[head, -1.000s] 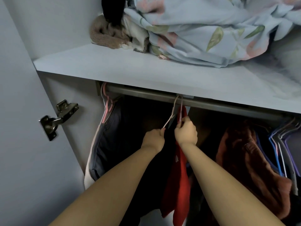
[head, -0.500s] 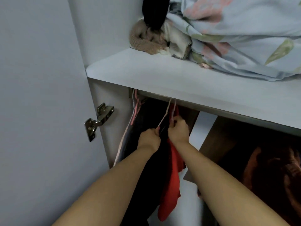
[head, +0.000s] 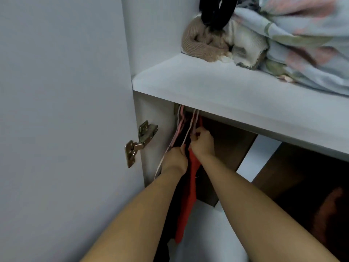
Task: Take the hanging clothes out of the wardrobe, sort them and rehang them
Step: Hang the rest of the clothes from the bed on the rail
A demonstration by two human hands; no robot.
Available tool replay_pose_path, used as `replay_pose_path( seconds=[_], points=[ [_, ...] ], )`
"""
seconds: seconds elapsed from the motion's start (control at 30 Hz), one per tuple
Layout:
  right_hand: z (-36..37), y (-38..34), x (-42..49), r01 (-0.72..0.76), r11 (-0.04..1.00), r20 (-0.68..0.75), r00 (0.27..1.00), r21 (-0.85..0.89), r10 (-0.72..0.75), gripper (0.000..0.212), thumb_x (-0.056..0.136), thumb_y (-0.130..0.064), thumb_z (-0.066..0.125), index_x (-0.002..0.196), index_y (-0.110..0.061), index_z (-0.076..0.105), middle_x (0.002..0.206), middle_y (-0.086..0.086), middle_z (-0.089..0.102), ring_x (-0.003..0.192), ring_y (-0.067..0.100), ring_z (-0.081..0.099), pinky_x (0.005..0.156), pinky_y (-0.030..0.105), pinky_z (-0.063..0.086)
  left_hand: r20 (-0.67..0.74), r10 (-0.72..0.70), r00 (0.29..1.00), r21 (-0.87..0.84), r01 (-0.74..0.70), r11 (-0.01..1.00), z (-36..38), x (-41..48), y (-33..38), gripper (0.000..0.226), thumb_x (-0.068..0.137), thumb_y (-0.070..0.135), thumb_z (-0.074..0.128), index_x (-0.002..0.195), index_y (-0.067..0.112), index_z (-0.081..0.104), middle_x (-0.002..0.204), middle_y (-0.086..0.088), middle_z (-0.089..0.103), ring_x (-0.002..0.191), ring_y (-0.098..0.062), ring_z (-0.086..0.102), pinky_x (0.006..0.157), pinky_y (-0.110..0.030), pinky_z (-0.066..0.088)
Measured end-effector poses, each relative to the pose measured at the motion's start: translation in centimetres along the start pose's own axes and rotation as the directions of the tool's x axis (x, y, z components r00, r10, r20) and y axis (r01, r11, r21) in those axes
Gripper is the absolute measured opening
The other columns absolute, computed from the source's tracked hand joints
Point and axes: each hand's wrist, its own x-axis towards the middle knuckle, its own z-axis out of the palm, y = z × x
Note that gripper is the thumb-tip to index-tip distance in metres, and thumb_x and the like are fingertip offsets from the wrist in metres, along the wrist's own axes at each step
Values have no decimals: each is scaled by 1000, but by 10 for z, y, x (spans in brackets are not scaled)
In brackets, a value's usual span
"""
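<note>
Where hangers (head: pixel 193 121) reach up, the shelf (head: pixel 226 95) hides their hooks.

This is a home, and I stand at a clothes wardrobe (head: pixel 156 53) of the bedroom sort. Its pale door (head: pixel 56 129) stands open on a metal cabinet hinge (head: pixel 140 142) at my left. On the white shelf (head: pixel 207 86) above lie a bundled floral quilt (head: pixel 302 44) and a beige knitted piece (head: pixel 198 46), household bedding and woollens. Below the shelf a red garment (head: pixel 188 195) and a black garment (head: pixel 173 205) hang from thin hangers (head: pixel 194 120) close to the side wall.
</note>
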Motion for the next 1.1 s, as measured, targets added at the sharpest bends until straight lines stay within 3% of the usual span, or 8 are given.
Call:
replay_pose_path(
  seconds=[0.17, 0.3, 0.47, 0.7, 0.8, 0.93, 1.1],
  points=[
    [-11, 6, 0, 28, 999, 6, 1000, -30, -28, 22, 94, -6, 48, 109, -6, 64, 105, 16, 68, 97, 32, 64, 85, 43, 53, 28, -23, 999, -41, 24, 999, 16, -4, 8, 49, 105, 30, 25, 108, -2, 61, 113, -19, 65, 103, -31, 60, 78, -26, 40],
    [-8, 4, -2, 31, 999, -7, 999, -29, -31, 24, 94, -4, 47, 111, -5, 63, 107, 16, 67, 99, 32, 63, 86, 43, 52, 39, -6, 999, -36, 8, 999, 15, -2, 6, 48, 106, 29, 25, 109, -2, 61, 114, -19, 65, 104, -30, 60, 78, -26, 41],
    [-10, 5, -3, 36, 998, -7, 999, -43, -37, 22, 94, -5, 46, 110, -5, 62, 102, 17, 66, 94, 33, 63, 83, 45, 54, 35, 3, 999, 3, -3, 1000, 7, 1, 2, 50, 106, 33, 22, 117, 2, 59, 120, -16, 62, 110, -28, 57, 75, -20, 31],
    [-9, 8, -6, 30, 999, -24, 999, -15, -30, 24, 95, -7, 46, 113, -7, 61, 107, 15, 66, 97, 31, 63, 85, 41, 53, 37, 6, 999, 26, -7, 1000, 13, -2, 4, 47, 106, 31, 24, 114, 2, 60, 112, -14, 65, 100, -25, 61, 70, -21, 37],
    [-12, 10, -5, 28, 999, -20, 999, -29, -28, 23, 95, -9, 48, 114, -6, 61, 106, 17, 66, 97, 34, 64, 83, 41, 55, 15, -11, 1000, 34, 11, 999, 14, -3, 6, 50, 106, 34, 23, 116, 2, 60, 116, -16, 64, 105, -29, 60, 76, -24, 39],
    [-17, 14, -3, 47, 997, -12, 999, -61, -48, 24, 95, -9, 49, 114, -4, 61, 110, 19, 67, 102, 34, 63, 79, 28, 47, -39, -35, 999, 54, 37, 998, 16, -2, 7, 50, 105, 35, 24, 120, 4, 61, 124, -18, 58, 114, -34, 55, 90, -31, 41],
    [-18, 14, 2, 112, 992, 10, 994, -54, -112, 30, 91, -6, 49, 118, -4, 61, 117, 19, 66, 110, 35, 61, 92, 40, 50, -71, -93, 993, -2, 93, 996, 24, -7, 18, 39, 103, 28, 33, 118, 6, 61, 115, -17, 64, 110, -32, 58, 89, -32, 44]
  ],
)
